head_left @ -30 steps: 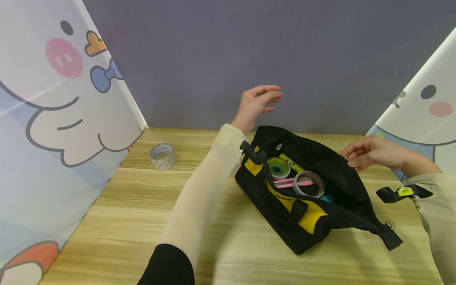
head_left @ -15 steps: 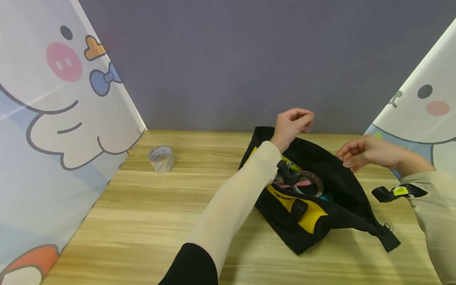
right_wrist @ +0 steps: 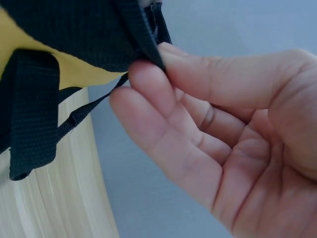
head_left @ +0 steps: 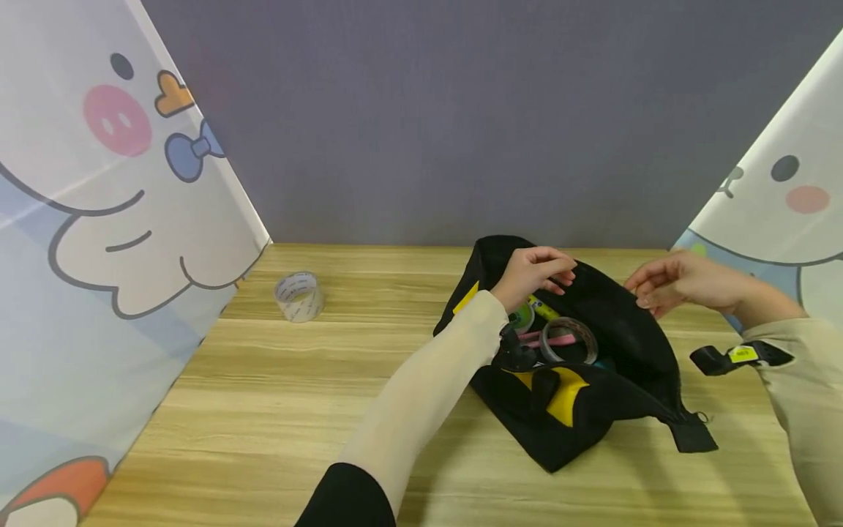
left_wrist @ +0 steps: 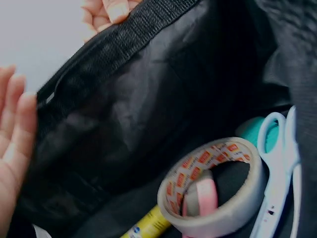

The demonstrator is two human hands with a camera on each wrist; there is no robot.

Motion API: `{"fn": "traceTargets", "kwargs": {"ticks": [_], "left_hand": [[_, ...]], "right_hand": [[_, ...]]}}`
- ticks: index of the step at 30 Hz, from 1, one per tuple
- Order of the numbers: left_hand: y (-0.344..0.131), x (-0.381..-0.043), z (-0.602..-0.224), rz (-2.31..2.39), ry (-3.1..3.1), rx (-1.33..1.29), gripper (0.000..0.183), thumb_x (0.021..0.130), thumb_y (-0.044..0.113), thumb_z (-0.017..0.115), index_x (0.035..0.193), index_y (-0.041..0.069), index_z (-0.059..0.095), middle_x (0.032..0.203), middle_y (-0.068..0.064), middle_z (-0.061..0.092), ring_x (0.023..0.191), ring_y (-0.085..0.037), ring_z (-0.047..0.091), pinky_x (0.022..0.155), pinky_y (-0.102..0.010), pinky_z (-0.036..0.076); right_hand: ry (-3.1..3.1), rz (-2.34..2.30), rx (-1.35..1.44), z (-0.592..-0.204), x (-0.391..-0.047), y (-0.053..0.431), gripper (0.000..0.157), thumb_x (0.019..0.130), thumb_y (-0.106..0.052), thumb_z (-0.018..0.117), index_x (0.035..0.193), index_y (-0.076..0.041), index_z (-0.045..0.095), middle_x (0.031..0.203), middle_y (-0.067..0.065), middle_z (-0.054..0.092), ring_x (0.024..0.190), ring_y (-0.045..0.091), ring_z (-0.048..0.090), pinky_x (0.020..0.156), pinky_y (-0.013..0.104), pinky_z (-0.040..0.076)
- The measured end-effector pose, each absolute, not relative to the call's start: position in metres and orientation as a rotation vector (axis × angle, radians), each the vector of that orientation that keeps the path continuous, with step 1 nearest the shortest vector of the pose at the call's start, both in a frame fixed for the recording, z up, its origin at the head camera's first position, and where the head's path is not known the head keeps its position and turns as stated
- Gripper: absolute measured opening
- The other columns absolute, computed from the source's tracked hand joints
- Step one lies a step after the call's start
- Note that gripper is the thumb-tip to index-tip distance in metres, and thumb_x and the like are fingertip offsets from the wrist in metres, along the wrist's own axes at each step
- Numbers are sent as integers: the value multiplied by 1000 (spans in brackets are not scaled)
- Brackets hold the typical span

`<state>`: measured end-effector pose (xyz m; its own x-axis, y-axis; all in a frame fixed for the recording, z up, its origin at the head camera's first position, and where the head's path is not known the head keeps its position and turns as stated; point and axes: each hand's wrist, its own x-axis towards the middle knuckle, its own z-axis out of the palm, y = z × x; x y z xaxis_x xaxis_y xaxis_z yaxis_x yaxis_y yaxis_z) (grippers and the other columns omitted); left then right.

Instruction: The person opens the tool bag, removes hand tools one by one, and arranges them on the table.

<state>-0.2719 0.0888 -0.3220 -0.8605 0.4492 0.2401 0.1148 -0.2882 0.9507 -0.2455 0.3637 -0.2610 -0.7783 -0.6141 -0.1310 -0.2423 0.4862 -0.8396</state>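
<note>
A black and yellow zip bag (head_left: 520,421) lies with its mouth spread wide. My right hand (head_left: 688,282) pinches the far rim between thumb and fingers, seen closely in the right wrist view. Over the mouth, my left hand (head_left: 535,274) has loosely bent fingers, its fingertips right at the far zipper edge (left_wrist: 74,74). Inside are a tape roll (left_wrist: 218,218), light-blue-handled scissors (left_wrist: 275,183), a yellow tube (left_wrist: 148,225), a pink-and-grey tool (left_wrist: 200,196) and a teal round thing (left_wrist: 255,131). A green roll (head_left: 523,317) is partly hidden by the left wrist.
A clear tape roll (head_left: 299,296) stands on the wooden table (head_left: 263,410), left of the bag. Behind rises a grey panel (head_left: 421,124), with cartoon-printed panels (head_left: 79,293) at the sides. Each wrist wears a black camera strap (head_left: 744,356).
My left hand has moved right, then lower, from beyond the bag's left end to over its mouth. The right hand keeps its pinch. The near rim and zipper end have shifted slightly left.
</note>
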Motion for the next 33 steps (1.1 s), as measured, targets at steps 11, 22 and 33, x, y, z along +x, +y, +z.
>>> {"fn": "traceTargets", "kwargs": {"ticks": [11, 22, 33], "left_hand": [[78, -272, -346, 2019, 1889, 300, 18, 94, 3, 66, 104, -11, 71, 77, -6, 68, 68, -17, 64, 90, -54, 55], [68, -277, -359, 1590, 2239, 251, 12, 90, 0, 67, 94, -10, 73, 93, -16, 73, 80, -24, 69, 68, -30, 59], [73, -282, -372, 1413, 2317, 230, 10, 83, -10, 69, 74, -8, 73, 68, -6, 62, 56, -14, 50, 48, -21, 40]], "right_hand": [[2329, -1290, -702, -265, -246, 373, 44, 92, 16, 55, 107, -21, 73, 91, 1, 70, 76, 16, 68, 65, 33, 61], [2357, -1280, -637, -266, -244, 383, 45, 93, 15, 55, 107, -24, 73, 94, -1, 70, 76, 17, 68, 66, 33, 61], [2367, -1297, -618, -270, -242, 388, 42, 93, 15, 55, 108, -21, 73, 100, -3, 65, 74, 19, 68, 65, 34, 61]]}}
